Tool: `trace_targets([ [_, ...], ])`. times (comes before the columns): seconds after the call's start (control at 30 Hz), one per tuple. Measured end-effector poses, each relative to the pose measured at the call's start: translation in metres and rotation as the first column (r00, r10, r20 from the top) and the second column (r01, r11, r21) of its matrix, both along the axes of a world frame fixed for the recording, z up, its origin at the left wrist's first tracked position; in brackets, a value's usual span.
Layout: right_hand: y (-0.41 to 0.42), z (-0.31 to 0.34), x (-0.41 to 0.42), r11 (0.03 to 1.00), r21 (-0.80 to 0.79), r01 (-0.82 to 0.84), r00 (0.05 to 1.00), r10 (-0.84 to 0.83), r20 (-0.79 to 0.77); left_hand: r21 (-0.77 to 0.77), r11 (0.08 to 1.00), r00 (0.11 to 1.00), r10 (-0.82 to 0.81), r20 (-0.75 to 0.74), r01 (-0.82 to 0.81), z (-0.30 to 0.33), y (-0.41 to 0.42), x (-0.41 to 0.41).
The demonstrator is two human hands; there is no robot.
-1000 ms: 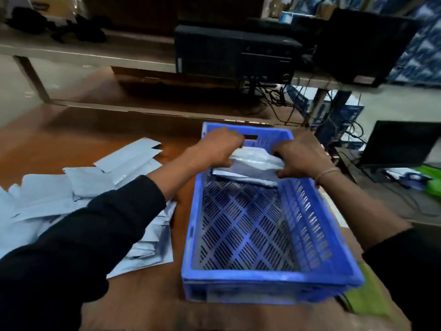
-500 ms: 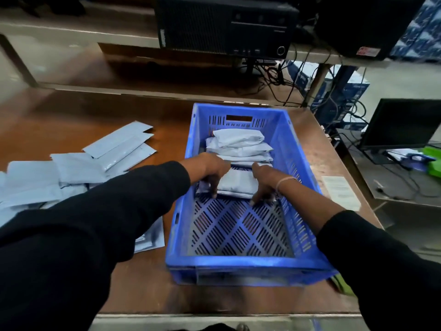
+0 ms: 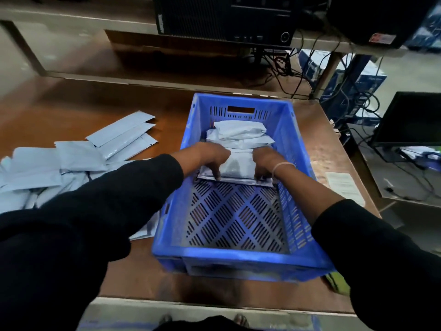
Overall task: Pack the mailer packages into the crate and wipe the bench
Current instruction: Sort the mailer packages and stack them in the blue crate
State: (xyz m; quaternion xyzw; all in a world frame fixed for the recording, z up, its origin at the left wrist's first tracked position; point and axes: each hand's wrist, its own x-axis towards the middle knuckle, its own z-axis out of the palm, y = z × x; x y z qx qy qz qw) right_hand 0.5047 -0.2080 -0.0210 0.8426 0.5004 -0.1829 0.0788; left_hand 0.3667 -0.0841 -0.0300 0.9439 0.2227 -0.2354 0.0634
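The crate (image 3: 238,259) is blue moulded plastic, smooth on its rim and walls, with a slotted lattice floor and vented sides. The mailer packages (image 3: 238,133) inside it are pale grey plastic film, slightly glossy and creased; the one under both hands (image 3: 235,167) shows a soft sheen. The loose mailers (image 3: 78,151) on the tabletop (image 3: 71,111) have the same smooth film, lying flatter. The tabletop is brown wood-look laminate, polished enough to reflect light. The sleeves (image 3: 95,211) are matt black cloth. The computer case (image 3: 222,17) is matt black.
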Motion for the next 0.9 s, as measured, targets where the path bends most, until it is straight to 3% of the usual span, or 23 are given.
trace_targets([
  [0.1,0.009,0.014,0.006,0.991,0.131,0.027,0.996,-0.015,-0.09,-0.076,0.996,0.973,0.057,0.224,-0.04,0.023,-0.001,-0.015],
  [0.17,0.016,0.018,0.008,0.962,0.24,0.13,0.958,-0.06,-0.279,-0.131,0.99,0.908,0.108,0.406,-0.059,0.035,-0.002,-0.029],
  [0.3,0.024,0.03,-0.002,0.877,0.386,0.287,0.847,-0.045,-0.529,-0.334,0.936,0.599,0.332,0.729,-0.113,0.053,-0.002,-0.068],
  [0.4,0.035,0.044,-0.026,0.833,0.439,0.336,0.79,0.004,-0.614,-0.475,0.871,0.382,0.486,0.786,-0.129,0.056,0.011,-0.103],
  [0.5,0.052,0.064,-0.063,0.792,0.521,0.318,0.782,0.092,-0.617,-0.579,0.796,0.285,0.605,0.744,-0.176,0.05,0.029,-0.147],
  [0.63,0.084,0.083,-0.128,0.783,0.597,0.177,0.782,0.256,-0.569,-0.636,0.725,0.247,0.689,0.682,-0.266,0.035,0.057,-0.215],
  [0.73,0.117,0.079,-0.175,0.828,0.551,-0.101,0.795,0.401,-0.456,-0.655,0.677,0.248,0.734,0.632,-0.336,0.02,0.079,-0.259],
  [0.8,0.143,0.064,-0.202,0.864,0.376,-0.335,0.825,0.462,-0.326,-0.645,0.666,0.262,0.743,0.615,-0.376,0.012,0.09,-0.281],
  [0.9,0.177,0.033,-0.24,0.825,0.045,-0.563,0.817,0.564,-0.122,-0.648,0.646,0.272,0.76,0.59,-0.403,0.001,0.102,-0.302],
])
